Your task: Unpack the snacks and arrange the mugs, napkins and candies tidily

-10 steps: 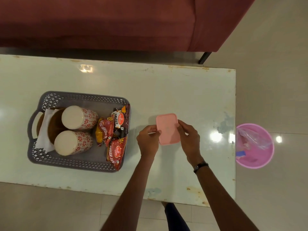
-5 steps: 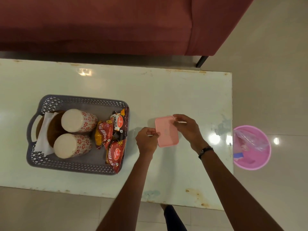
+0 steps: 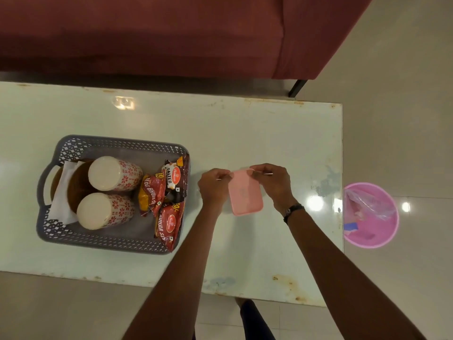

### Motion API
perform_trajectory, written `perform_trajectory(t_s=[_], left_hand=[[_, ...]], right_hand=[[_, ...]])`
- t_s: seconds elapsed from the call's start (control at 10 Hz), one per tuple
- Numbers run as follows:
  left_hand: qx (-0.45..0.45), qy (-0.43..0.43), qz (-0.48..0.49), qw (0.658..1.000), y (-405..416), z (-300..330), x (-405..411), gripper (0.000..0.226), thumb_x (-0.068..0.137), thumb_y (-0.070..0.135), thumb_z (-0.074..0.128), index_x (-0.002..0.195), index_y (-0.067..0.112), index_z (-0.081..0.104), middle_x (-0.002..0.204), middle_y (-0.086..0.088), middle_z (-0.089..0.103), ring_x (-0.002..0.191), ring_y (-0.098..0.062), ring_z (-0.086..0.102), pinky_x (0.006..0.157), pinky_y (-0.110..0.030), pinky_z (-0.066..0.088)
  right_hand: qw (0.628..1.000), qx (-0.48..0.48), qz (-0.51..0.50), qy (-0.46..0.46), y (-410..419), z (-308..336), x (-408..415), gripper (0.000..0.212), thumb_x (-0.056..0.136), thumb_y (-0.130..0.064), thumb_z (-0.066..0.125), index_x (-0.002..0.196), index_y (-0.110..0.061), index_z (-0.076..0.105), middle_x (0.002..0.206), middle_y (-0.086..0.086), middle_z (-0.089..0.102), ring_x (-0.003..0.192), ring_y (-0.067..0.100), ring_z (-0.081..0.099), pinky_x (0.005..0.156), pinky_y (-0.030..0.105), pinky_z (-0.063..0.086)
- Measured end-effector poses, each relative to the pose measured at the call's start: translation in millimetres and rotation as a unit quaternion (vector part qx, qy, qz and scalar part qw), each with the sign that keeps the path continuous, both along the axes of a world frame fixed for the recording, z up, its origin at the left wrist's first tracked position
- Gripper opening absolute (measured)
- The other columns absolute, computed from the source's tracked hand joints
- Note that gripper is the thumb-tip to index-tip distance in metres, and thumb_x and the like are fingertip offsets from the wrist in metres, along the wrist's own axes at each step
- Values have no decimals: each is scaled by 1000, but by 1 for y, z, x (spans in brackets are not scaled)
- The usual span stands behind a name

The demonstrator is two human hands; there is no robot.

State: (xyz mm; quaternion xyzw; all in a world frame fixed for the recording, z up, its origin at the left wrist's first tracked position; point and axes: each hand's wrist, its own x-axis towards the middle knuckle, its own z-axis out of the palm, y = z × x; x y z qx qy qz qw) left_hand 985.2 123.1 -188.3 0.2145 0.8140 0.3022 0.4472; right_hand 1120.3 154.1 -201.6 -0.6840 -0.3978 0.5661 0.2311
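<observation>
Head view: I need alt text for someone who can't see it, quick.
Both hands, left hand and right hand, hold a pink lidded box over a pale table. To its left, a grey basket holds two patterned mugs, napkins and snack packets.

Count: 2 mugs [image 3: 114, 173] [image 3: 104, 210], 3 snack pkts [image 3: 174, 177] [image 3: 152, 195] [image 3: 170, 223], 1 grey basket [image 3: 117, 146], 1 pink box [image 3: 245, 192], 1 pink bin [image 3: 389, 231], 1 table [image 3: 245, 131], 2 hands [image 3: 213, 186] [image 3: 273, 181].

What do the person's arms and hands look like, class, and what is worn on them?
Both forearms are bare, with no sleeves in view. The right wrist carries a dark wristband or watch. The left hand and right hand wear no gloves.
</observation>
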Motion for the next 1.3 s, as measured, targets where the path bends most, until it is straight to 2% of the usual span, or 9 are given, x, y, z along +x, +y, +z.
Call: perform_trajectory(t_s=[0.2, 0.4, 0.6, 0.7, 0.8, 1.0, 1.1, 1.2, 1.3], left_hand=[[11, 29, -23, 999, 2, -11, -3, 14, 76, 7, 71, 89, 1, 70, 93, -18, 73, 88, -29, 68, 85, -41, 55], [25, 79, -53, 995, -9, -8, 7, 10, 84, 7, 63, 93, 4, 66, 101, -15, 66, 92, -25, 63, 78, -28, 47], [89, 229, -196, 949, -70, 13, 35, 41, 92, 6, 48, 133, 9, 45, 139, -9, 47, 131, -24, 41, 104, -30, 39], [95, 256, -254, 928, -112, 9, 38, 50, 88, 3, 56, 137, 9, 43, 146, -6, 43, 139, -22, 35, 103, -26, 31], [87, 268, -265, 922, -137, -1, 27, 53, 84, 1, 62, 134, 9, 47, 142, -7, 48, 136, -21, 38, 102, -30, 36], [59, 286, -273, 917, -147, -7, 5, 60, 83, 8, 66, 138, 6, 42, 143, -11, 46, 134, -23, 39, 102, -32, 30], [37, 277, -289, 916, -151, -7, -1, 62, 85, 12, 64, 141, 7, 37, 148, -9, 39, 137, -23, 35, 104, -27, 23], [36, 257, -310, 914, -151, -11, -4, 67, 88, 14, 60, 145, 9, 26, 155, -5, 23, 143, -19, 20, 107, -25, 16], [66, 238, -320, 915, -149, -2, -10, 65, 88, 15, 61, 144, 8, 30, 154, -8, 27, 142, -22, 22, 111, -33, 26]], right_hand=[[999, 35, 5, -25, -5, -2, -2, 15, 80, -20, 72, 92, -11, 73, 86, -2, 69, 77, 9, 60, 63, 5, 46], [999, -7, 34, -39, -52, 4, 15, 29, 81, -22, 71, 108, -15, 65, 99, 6, 68, 86, 17, 63, 59, 4, 46], [998, 43, 15, -43, -91, 3, 0, 36, 79, -15, 73, 115, -17, 66, 91, 11, 72, 77, 17, 67, 67, 5, 51], [998, 51, 12, -42, -95, 2, -23, 34, 83, -9, 68, 116, -16, 65, 91, 11, 72, 74, 15, 65, 65, -2, 45], [997, 63, 2, -46, -99, -1, -44, 34, 85, -7, 64, 118, -15, 64, 95, 11, 70, 77, 17, 62, 64, -5, 41], [996, 74, 30, -50, -105, -2, -76, 37, 88, -11, 62, 124, -15, 60, 97, 9, 69, 81, 12, 59, 66, -4, 41], [995, 63, 50, -58, -108, 0, -81, 37, 89, -12, 60, 127, -15, 58, 102, 10, 68, 86, 14, 59, 78, 14, 47], [995, 57, 65, -53, -106, 5, -79, 37, 91, -8, 56, 127, -12, 56, 108, 12, 68, 90, 15, 59, 83, 22, 48], [996, 18, 79, -26, -109, 16, -72, 40, 92, -7, 54, 132, -9, 50, 117, 13, 66, 92, 14, 59, 83, 18, 46]])
